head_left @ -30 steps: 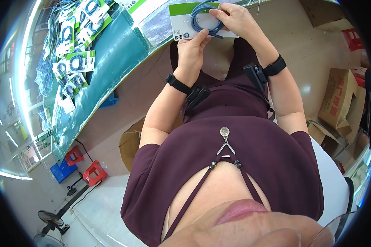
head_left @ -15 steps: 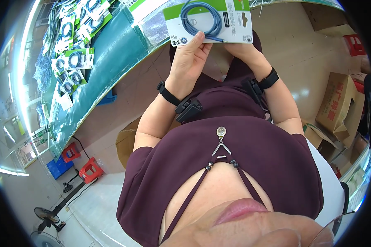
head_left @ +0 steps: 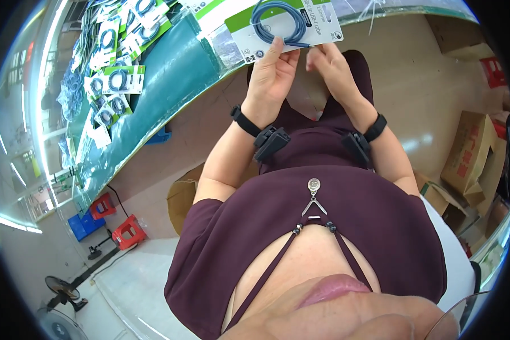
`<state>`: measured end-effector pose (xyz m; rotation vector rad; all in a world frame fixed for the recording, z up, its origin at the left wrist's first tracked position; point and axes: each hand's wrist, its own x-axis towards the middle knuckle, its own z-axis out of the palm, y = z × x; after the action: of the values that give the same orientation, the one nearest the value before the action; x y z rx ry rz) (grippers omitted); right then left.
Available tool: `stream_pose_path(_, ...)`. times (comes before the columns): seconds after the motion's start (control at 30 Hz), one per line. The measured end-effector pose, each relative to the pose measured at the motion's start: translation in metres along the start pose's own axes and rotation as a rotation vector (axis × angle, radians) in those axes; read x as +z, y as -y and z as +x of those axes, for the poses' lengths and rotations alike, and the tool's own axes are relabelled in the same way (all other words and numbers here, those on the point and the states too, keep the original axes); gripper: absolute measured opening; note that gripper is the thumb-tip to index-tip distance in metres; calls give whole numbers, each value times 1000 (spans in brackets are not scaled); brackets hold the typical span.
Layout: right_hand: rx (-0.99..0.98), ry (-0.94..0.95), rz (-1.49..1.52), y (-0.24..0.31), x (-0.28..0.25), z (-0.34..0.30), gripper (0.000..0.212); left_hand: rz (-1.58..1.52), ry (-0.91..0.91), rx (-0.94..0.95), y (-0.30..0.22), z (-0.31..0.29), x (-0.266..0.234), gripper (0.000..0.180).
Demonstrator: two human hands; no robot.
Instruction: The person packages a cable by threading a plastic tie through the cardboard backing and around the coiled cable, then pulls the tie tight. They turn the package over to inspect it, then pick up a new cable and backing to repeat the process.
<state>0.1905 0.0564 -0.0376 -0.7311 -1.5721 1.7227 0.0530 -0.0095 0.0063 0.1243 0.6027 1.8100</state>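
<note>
At the top of the view, my left hand (head_left: 275, 73) grips a white and green cardboard package card (head_left: 246, 42) by its lower edge, thumb on the front. A coiled blue cable (head_left: 294, 34) lies against the card's face, its plug end near the bottom edge. Just below the card's lower right part is my right hand (head_left: 334, 68), its fingers bent inward and slightly blurred. Whether those fingers still touch the card or pinch anything cannot be made out. Both wrists wear black straps with small black devices.
Several carded blue cables (head_left: 119, 79) lie heaped on the green-topped table (head_left: 170, 73) at the left. Red stools (head_left: 127, 231), a blue bin (head_left: 86, 225) and a fan (head_left: 62, 288) stand at lower left. Cardboard boxes (head_left: 467, 150) are on the right.
My right hand has come away from behind the card's lower right edge, its fingers now curled below it. The left hand keeps hold of the card, which has tilted slightly.
</note>
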Motion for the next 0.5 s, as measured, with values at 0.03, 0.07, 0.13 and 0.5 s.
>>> stream_pose_path(0.03,16,-39,242,0,6,9,20,16,-3,-22,3,-2,-4,25)
stream_pose_path(0.07,30,-82,482,2,8,17,21,29,-5,-47,8,-4,-6,27)
stream_pose_path(0.13,42,-135,725,7,5,20,22,47,-9,-82,12,-9,-8,28)
stream_pose_path(0.5,193,127,323,38,-27,19,29,866,399,-204,-78,-11,-61,53)
